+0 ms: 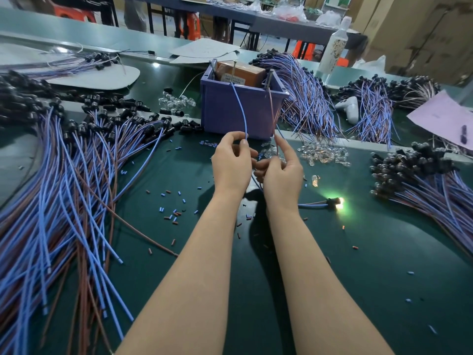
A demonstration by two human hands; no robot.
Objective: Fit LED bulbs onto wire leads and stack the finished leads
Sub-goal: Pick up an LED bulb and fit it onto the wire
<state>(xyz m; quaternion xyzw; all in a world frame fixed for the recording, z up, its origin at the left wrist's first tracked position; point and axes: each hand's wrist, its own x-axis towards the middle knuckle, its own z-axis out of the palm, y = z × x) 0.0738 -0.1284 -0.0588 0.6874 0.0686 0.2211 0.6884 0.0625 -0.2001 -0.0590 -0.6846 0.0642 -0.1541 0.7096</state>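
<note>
- Green matting (358,265) covers the bench we work at. A purple bin (230,108) stands at its middle, and other tables and cartons show far behind the bin.
- Our left hand (231,162), just in front of the bin, pinches a blue wire (242,114) between thumb and fingertips. The wire rises from the pinch to a metal rod (234,70) standing in the bin.
- Our right hand (280,172), beside the left, grips a brown wire (272,114). The lower fingers are curled and the index finger lies straight along the wire, which climbs to a second rod (268,78) at the bin's right side.
- Both wires seem to belong to one lead. It drops below our hands and runs out over the mat to the front right of the bin, ending in a socket whose bulb (339,201) glows. We judge this to be a test of a fitted lead.
- The lit end lies to the right of our right hand, its long axis pointing right across the mat toward the finished stack (422,180) farther right of the bin. The right hand is nearer to both, so it should carry the lead over.
- Our forearms reach forward side by side, with wrists lifted off the mat and palms turned toward each other.
- Unfitted leads (76,175) fan out left of the bin, and loose clear bulbs (323,153) lie at its front right.
</note>
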